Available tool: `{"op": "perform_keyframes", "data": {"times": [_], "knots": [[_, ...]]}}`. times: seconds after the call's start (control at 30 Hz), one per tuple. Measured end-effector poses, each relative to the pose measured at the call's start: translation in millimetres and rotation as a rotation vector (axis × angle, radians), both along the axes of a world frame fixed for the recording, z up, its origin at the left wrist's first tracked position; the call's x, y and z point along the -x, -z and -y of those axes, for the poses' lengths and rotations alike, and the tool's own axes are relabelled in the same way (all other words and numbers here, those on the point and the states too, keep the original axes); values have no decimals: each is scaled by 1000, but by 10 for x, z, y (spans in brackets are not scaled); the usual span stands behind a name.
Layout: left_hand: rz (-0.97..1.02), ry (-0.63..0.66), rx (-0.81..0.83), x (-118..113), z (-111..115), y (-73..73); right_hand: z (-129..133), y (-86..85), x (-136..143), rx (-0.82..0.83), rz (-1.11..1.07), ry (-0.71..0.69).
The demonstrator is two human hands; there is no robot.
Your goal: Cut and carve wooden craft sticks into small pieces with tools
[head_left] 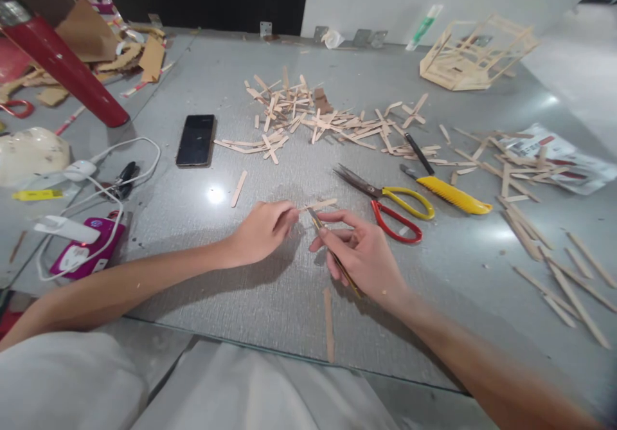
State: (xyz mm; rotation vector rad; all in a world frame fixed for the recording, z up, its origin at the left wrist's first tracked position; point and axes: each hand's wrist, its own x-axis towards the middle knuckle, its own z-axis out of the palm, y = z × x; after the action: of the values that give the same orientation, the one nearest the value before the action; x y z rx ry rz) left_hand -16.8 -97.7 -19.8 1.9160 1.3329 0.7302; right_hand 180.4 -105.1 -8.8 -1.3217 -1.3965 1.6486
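Observation:
Between the fingertips of my left hand (265, 231) is one end of a thin wooden craft stick (324, 205), which points to the right. My right hand (361, 250) grips a slim craft knife (344, 269) like a pen, its blade tip touching or very close to the stick. Right of that hand lie scissors (385, 198) with one yellow and one red handle, blades apart. One loose stick (329, 324) lies near the table's front edge, and a short one (239, 188) lies beyond my left hand.
Behind my hands are a heap of craft sticks (289, 105) and a phone (195, 141). A yellow cutter (453, 192) lies at right, below a hexagonal stick frame (475, 57). At left are a red cylinder (70, 67), a white cable (157, 150) and a purple power block (108, 247).

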Motion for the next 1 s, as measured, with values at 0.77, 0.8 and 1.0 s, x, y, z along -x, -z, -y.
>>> {"op": "perform_keyframes", "data": {"times": [0.77, 0.8, 1.0], "knots": [[-76, 82, -7, 51, -87, 62, -76, 125, 6, 157, -65, 30], [-71, 83, -2, 51, -87, 65, -80, 124, 12, 155, -59, 29], [-102, 97, -57, 48, -89, 101, -97, 140, 41, 123, -47, 25]]}}
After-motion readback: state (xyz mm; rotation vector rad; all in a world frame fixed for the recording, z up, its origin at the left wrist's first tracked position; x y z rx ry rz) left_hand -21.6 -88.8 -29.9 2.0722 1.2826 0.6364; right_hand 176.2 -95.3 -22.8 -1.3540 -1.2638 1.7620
